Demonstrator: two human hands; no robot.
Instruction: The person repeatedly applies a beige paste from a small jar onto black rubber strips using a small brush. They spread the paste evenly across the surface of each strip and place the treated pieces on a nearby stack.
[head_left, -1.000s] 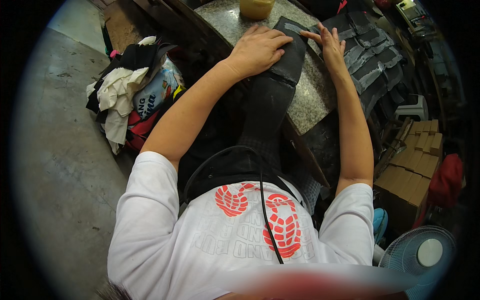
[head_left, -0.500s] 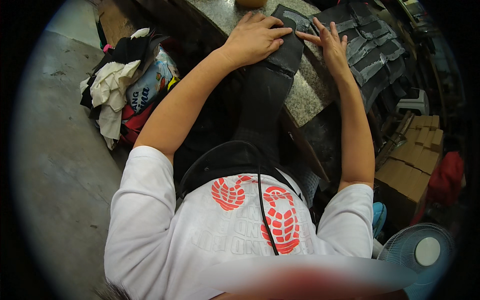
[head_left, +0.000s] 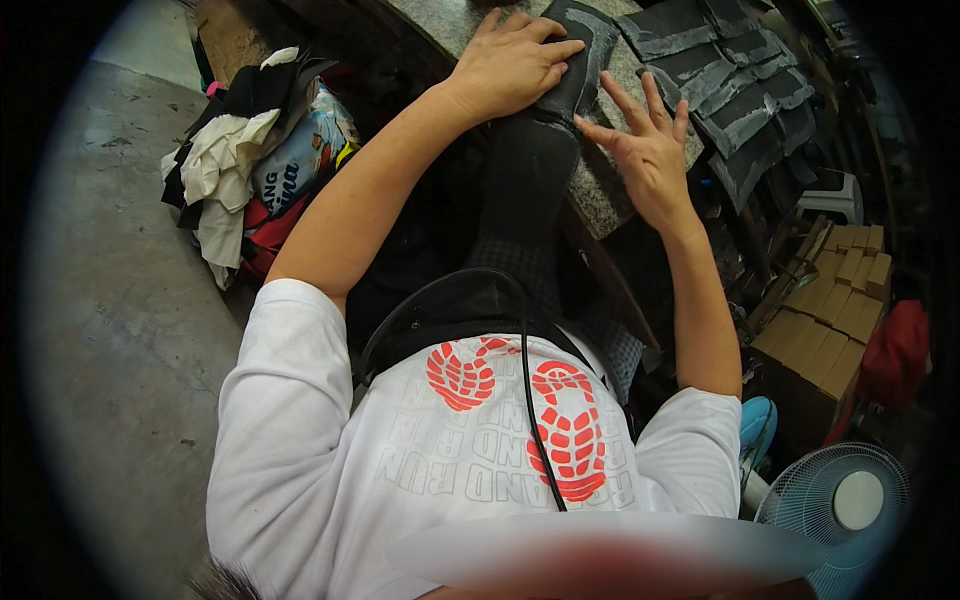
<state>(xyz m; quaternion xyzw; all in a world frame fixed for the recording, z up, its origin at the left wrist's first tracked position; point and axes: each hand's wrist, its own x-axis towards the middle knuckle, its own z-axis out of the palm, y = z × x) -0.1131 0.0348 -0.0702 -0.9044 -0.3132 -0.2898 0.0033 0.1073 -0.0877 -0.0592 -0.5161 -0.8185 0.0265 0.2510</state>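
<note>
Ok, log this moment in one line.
left hand: resting on black piece | right hand: open, at its right edge | far right: grey-smeared black pieces

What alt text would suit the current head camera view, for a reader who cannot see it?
A person's left hand lies on a black piece with grey smears along its edge, at a speckled tabletop, while the right hand, fingers spread, is at its right edge. More grey-smeared black pieces lie further right; a fan shows at lower right.

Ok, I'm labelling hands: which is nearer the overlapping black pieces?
Right: the right hand is just left of the overlapping black pieces; the left hand lies farther left.
</note>
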